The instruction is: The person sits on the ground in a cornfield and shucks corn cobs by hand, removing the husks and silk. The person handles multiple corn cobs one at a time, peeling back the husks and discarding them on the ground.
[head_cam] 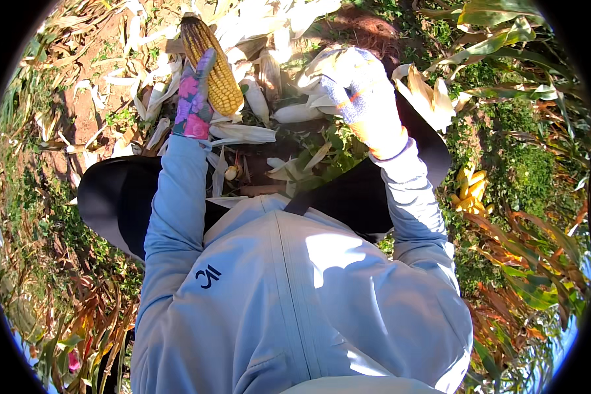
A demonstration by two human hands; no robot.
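My left hand [195, 96], in a pink and purple floral glove, grips a husked ear of corn [214, 66]. The ear's kernels are yellow and darken to brown toward its upper tip; the thumb lies across it. To the right, my right hand [367, 101] wears a pale knit glove with orange marks. Its fingers curl around a dry corn husk [320, 64], though strong glare washes out part of the grip. Beneath and between the hands lie unhusked ears of corn [298, 113] and loose husks [244, 133].
Several yellow husked ears [472, 192] are piled on the ground to my right. Corn plants with green and dry leaves [527, 246] stand along the right side. Bare soil and husk litter [86, 118] spread at the left. My dark-clad legs [120, 197] flank the work area.
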